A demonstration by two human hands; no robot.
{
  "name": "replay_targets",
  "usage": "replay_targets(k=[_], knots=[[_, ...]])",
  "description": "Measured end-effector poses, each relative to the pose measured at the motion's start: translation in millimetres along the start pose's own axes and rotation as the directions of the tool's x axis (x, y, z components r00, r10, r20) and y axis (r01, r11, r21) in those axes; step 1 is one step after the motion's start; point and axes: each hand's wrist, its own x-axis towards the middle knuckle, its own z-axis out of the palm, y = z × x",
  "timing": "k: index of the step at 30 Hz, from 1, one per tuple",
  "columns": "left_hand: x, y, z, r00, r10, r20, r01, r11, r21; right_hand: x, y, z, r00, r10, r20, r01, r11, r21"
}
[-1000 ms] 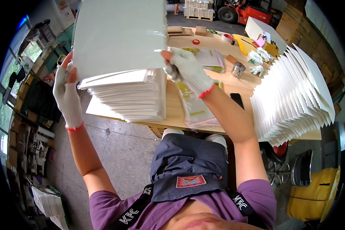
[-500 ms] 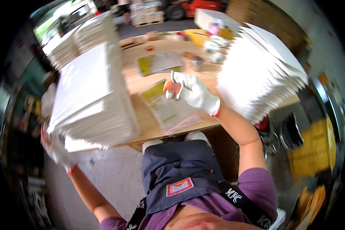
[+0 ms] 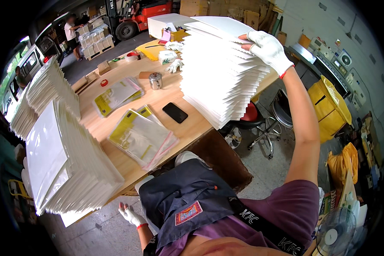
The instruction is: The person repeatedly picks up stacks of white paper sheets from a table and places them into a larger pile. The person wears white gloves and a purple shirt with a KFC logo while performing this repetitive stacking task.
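My right hand point(image 3: 266, 50), in a white glove with bare fingertips, reaches out to a tall stack of white folded sheets point(image 3: 226, 81) on the right of the table. Its fingers are apart at the upper right edge of the stack, by the topmost sheets; no sheet is plainly held. My left hand point(image 3: 132, 215), gloved the same way, hangs below the table's near edge with its fingers spread and nothing in it. Nearest to it is another stack, of white sheets in clear plastic sleeves point(image 3: 51, 149), on the table's left.
On the wooden table point(image 3: 132, 68) lie clear plastic bags with yellow print point(image 3: 136, 136), a black phone point(image 3: 175, 112), a metal cup point(image 3: 155, 80) and tape rolls. A swivel stool point(image 3: 247, 117) and yellow sack point(image 3: 328, 111) stand right. A person point(image 3: 71, 34) and red forklift point(image 3: 141, 17) are beyond.
The view has swung right. My right hand has gone from above the table's middle to the right stack, its fingers now spread. My left hand has come away from the left stack and dropped lower.
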Motion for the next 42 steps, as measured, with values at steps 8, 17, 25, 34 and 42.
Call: replay_targets(k=[8,17,25,34,42], knots=[[11,11,34,0.916,0.304,0.262,-0.341,0.934,0.108,-16,33,7,0.961,0.022,-0.277,0.026,0.986,0.167],[-27,56,95,0.57,0.417,0.708,-0.775,0.558,0.296,-109,31,24,0.684,0.412,-0.602,-0.068,0.858,0.51],[-3,46,210,0.404,0.253,0.879,-0.914,0.072,0.4,-72,72,4,0.528,0.68,0.508,-0.317,-0.397,0.861],[31,36,213,0.557,0.042,0.83,-0.822,-0.118,0.558,-84,-41,-2,0.577,0.788,0.214,-0.169,-0.142,0.975],[49,17,195,0.524,0.212,0.825,-0.851,0.118,0.511,-192,-132,159,0.687,-0.056,0.725,-0.63,-0.543,0.555]])
